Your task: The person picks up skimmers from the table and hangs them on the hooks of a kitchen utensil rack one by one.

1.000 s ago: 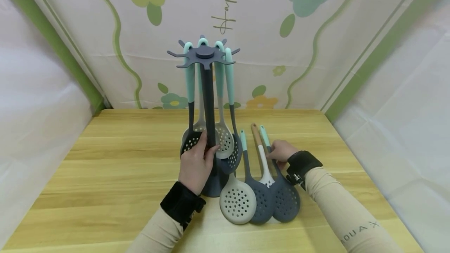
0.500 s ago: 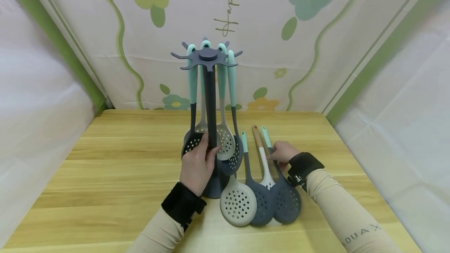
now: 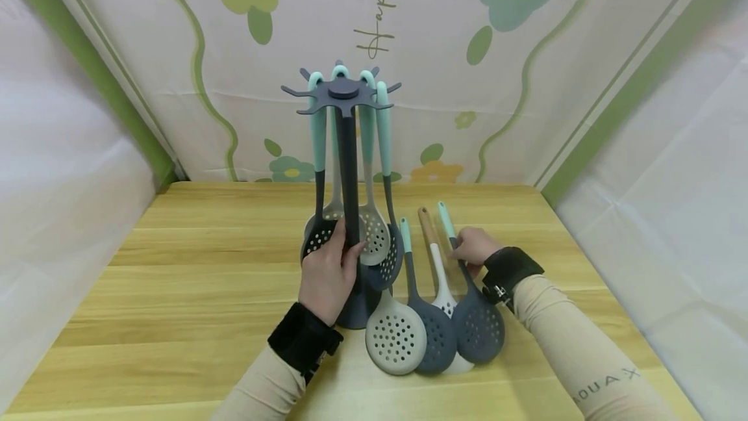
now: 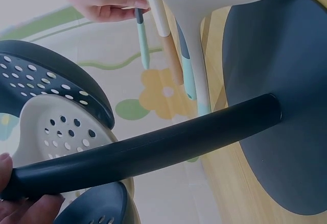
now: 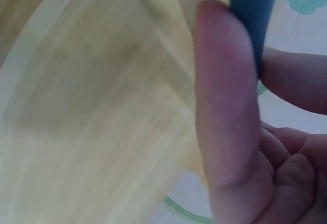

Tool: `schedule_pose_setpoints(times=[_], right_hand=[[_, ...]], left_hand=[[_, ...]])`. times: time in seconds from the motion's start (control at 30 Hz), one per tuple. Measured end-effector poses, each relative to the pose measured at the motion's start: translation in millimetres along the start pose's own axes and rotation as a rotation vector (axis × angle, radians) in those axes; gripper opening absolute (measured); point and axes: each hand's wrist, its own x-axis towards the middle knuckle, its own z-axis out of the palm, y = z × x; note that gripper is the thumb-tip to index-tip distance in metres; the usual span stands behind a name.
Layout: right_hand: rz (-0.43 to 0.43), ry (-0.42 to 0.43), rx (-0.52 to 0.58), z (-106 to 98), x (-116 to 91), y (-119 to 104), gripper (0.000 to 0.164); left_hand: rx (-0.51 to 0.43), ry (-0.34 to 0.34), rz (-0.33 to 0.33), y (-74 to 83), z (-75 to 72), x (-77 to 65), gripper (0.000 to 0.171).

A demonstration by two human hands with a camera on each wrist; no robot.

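Observation:
My left hand [image 3: 328,271] grips the dark post of a rotating utensil stand [image 3: 347,167] low down, thumb and fingers round it. Several slotted utensils with mint handles [image 3: 383,135] hang from its hooks. At the right, my right hand [image 3: 476,247] pinches the neck of a dark blue skimmer [image 3: 480,330] with a mint handle; its fingers [image 5: 225,91] press against the dark shaft in the right wrist view. The skimmer's head partly covers a white slotted utensil [image 3: 443,288] with a wooden handle. Beside that lies another dark blue skimmer [image 3: 438,340].
A light grey skimmer [image 3: 396,336] lies in front of the stand's round dark base [image 4: 286,112], overlapping the dark skimmer beside it. The wooden table [image 3: 193,291] extends to the left. A flowered curtain [image 3: 432,31] hangs behind, with white fabric on both sides.
My right hand has drawn the pinched skimmer slightly up and to the right, away from its neighbour, uncovering more of the white utensil's edge. My left hand stays on the post.

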Motion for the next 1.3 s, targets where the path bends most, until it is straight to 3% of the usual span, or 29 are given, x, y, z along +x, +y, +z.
schedule_pose_setpoints(times=[0.6,1.3], right_hand=[[-0.023,0.012,-0.039,-9,-3,-15,0.040],[-0.051,0.026,-0.056,-12,-9,-27,0.035]], left_hand=[[-0.005,-0.013,-0.006,-0.2,0.9,0.8,0.041],[-0.004,-0.005,-0.009,-0.2,0.6,0.0,0.039]])
